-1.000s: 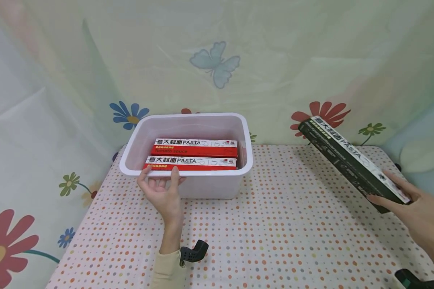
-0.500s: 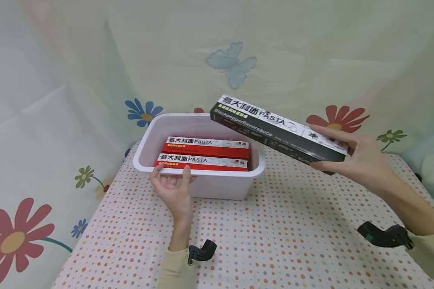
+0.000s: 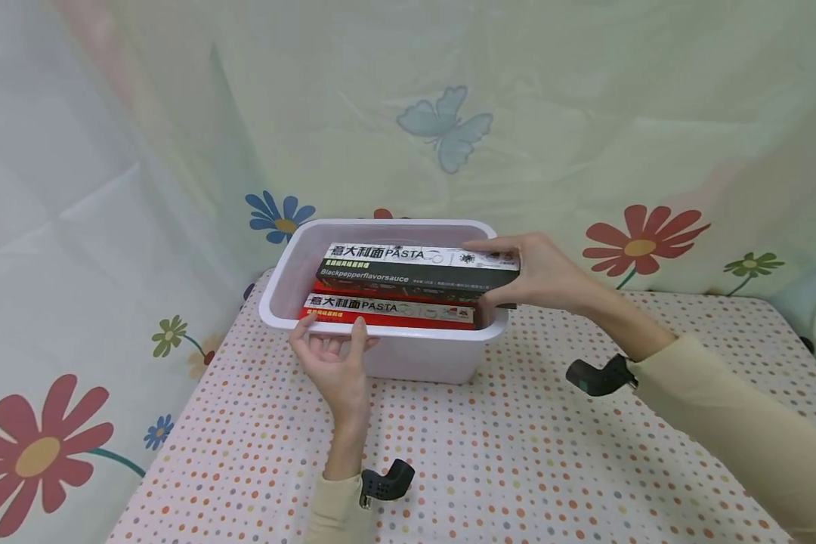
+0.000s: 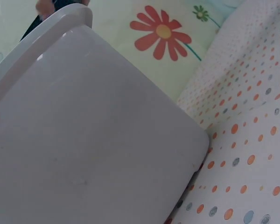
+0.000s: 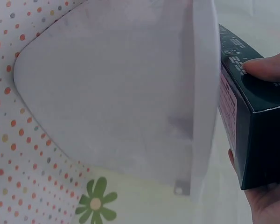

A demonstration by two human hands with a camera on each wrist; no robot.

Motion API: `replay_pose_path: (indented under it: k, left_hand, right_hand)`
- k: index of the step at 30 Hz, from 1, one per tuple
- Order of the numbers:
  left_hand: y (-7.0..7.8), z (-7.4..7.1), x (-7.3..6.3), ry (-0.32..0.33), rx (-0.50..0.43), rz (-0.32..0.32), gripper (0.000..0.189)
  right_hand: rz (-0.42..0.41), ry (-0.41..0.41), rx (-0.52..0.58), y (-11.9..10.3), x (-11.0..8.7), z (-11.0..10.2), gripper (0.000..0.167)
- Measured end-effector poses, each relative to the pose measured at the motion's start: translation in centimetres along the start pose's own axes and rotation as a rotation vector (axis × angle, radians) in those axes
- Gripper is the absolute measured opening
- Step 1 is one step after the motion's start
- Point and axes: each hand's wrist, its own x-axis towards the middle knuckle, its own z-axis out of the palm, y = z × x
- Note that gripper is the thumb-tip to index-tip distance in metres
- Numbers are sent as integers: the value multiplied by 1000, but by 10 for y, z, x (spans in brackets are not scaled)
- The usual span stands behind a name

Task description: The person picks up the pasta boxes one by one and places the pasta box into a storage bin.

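Observation:
A white plastic tub [image 3: 421,378] holds red tomato-sauce pasta boxes; the front red box [image 3: 389,310] shows its printed edge. My left hand [image 3: 333,374] grips the tub's front rim, with fingers curled at the lip. Over the tub, my right hand [image 3: 547,276] holds a black-pepper pasta box [image 3: 408,273] by its right end, thumb on one side and fingers on the other. This box lies nearly level, above the rear red box, which it mostly hides. In the right wrist view, the dark box's end [image 5: 266,140] stands above the tub's rim [image 5: 205,93].
A dotted cloth [image 3: 517,453] covers the table. Behind stands a flowered curtain [image 3: 551,151] with a butterfly print. Black wrist cameras sit on the left wrist [image 3: 389,480] and the right wrist [image 3: 600,376].
My right hand has carried the black pasta box left from the right side to over the tub, levelling it. My left hand stays at the rim. The head view has shifted slightly.

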Motion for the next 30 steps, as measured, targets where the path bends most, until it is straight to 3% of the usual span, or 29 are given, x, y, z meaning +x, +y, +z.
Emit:
replay_pose_path:
  k: [7, 12, 18, 30]
  left_hand:
    - [1, 3, -1, 4, -25, 8, 69]
    - [4, 4, -2, 4, -13, -2, 70]
    - [6, 1, -4, 12, -2, 15, 70]
    - [4, -1, -1, -6, -21, 30, 70]
  right_hand:
    - [-56, -68, -56, -3, 25, 24, 71]
    - [-85, -104, -34, -3, 37, 36, 70]
    - [-97, -145, 3, 1, 43, 40, 71]
    - [-129, -183, -37, 4, 45, 39, 72]
